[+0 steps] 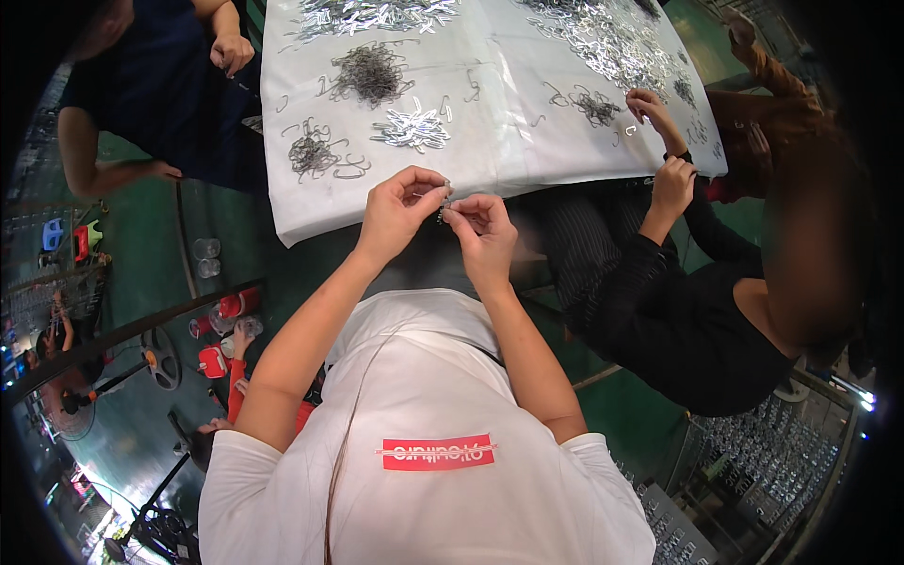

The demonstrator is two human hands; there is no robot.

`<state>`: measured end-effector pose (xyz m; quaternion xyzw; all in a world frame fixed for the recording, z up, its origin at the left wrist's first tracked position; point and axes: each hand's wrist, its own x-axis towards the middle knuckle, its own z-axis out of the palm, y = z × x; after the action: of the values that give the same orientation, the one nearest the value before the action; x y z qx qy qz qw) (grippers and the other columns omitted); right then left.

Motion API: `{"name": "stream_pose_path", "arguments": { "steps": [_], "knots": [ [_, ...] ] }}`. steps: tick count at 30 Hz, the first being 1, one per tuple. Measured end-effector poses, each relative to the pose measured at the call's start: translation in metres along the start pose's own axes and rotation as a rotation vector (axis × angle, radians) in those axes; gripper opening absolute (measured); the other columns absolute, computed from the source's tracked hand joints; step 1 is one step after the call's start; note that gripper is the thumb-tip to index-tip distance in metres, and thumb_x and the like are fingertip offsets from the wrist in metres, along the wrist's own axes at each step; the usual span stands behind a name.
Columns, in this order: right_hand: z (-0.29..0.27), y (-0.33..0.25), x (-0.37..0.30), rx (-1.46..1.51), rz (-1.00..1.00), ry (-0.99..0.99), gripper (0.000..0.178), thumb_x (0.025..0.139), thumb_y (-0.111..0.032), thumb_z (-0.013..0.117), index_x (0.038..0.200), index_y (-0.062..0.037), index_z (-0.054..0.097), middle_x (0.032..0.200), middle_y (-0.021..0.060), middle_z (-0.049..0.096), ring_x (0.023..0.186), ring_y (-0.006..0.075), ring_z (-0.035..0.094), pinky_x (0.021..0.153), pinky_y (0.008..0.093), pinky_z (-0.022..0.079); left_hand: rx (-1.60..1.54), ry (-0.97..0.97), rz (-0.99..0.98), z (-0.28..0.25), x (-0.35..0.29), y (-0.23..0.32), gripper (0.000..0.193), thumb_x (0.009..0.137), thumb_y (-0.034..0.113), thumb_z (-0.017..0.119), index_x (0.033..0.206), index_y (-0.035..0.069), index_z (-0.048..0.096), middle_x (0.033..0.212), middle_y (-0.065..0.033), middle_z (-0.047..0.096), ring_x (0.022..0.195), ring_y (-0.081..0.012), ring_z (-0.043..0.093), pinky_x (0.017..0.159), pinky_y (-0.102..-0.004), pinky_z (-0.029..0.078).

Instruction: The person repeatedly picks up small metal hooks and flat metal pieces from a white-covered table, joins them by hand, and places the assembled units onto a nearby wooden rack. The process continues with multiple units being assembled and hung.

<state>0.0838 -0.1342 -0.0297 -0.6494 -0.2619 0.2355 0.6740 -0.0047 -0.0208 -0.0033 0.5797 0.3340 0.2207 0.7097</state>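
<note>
Just off the near edge of the white-covered table [311, 209], my left hand [403, 209] and my right hand [486, 235] meet with their fingers pinched. Between the fingertips shows a small shiny metal piece [445, 201], mostly hidden, its kind too small to tell. Both hands are closed around it. Ahead of them on the cloth lies a small heap of bright flat metal pieces [414, 129]. Left of that is a loose pile of dark bent wire hooks [314, 153], with a denser pile of wire hooks [371, 75] farther back.
More bright metal parts [603, 47] cover the table's far right, near another wire pile [596, 108]. A co-worker in black [697, 330] sits close on my right, hands over the table. Another person in dark blue [179, 85] is at the left edge. A pedestal fan [160, 358] stands behind left.
</note>
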Motion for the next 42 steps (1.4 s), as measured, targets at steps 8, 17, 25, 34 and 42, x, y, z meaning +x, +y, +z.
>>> {"name": "stream_pose_path", "arguments": {
  "steps": [8,17,25,34,42],
  "knots": [
    [0.001,0.003,0.001,-0.104,-0.040,-0.036,0.017,0.082,0.001,0.071,0.093,0.0010,0.059,0.084,0.0083,0.069,0.074,0.0114,0.067,0.062,0.0233,0.053,0.092,0.057,0.198,-0.001,-0.008,-0.013,0.015,0.086,0.007,0.068,0.098,-0.001,0.068,0.097,-0.0091,0.072,0.091,-0.0133,0.068,0.079,-0.0255,0.051],
    [-0.026,0.033,0.106,-0.520,-0.235,-0.068,0.009,0.088,-0.008,0.064,0.091,-0.0002,0.063,0.078,0.0074,0.061,0.069,0.0158,0.057,0.064,0.0281,0.046,0.176,0.074,0.224,-0.002,-0.016,-0.022,0.014,0.082,0.002,0.069,0.096,0.003,0.070,0.101,-0.0109,0.071,0.102,-0.0205,0.067,0.086,-0.0304,0.051],
    [0.016,0.085,0.277,-1.146,0.140,-0.142,0.022,0.084,-0.027,0.066,0.094,-0.0077,0.072,0.095,0.0126,0.069,0.092,0.0322,0.066,0.080,0.0423,0.051,0.234,0.147,0.246,0.004,-0.026,-0.018,0.018,0.082,-0.002,0.069,0.097,0.005,0.071,0.110,-0.0120,0.068,0.091,-0.0157,0.066,0.078,-0.0258,0.051],
    [0.018,0.085,0.261,-0.871,0.171,-0.408,0.021,0.084,-0.023,0.069,0.092,-0.0039,0.067,0.085,0.0075,0.068,0.078,0.0211,0.065,0.067,0.0336,0.051,0.248,0.207,0.201,0.003,-0.033,-0.017,0.018,0.080,0.000,0.071,0.097,0.006,0.071,0.105,-0.0120,0.068,0.095,-0.0213,0.067,0.082,-0.0299,0.053],
    [-0.015,-0.007,0.098,0.236,0.551,-0.324,0.013,0.090,-0.008,0.064,0.099,0.0018,0.060,0.083,0.0061,0.063,0.067,0.0108,0.060,0.059,0.0209,0.048,0.223,0.157,0.239,0.003,-0.026,-0.023,0.014,0.082,0.001,0.069,0.096,0.003,0.070,0.102,-0.0124,0.068,0.090,-0.0189,0.068,0.079,-0.0281,0.054]
  ]
}}
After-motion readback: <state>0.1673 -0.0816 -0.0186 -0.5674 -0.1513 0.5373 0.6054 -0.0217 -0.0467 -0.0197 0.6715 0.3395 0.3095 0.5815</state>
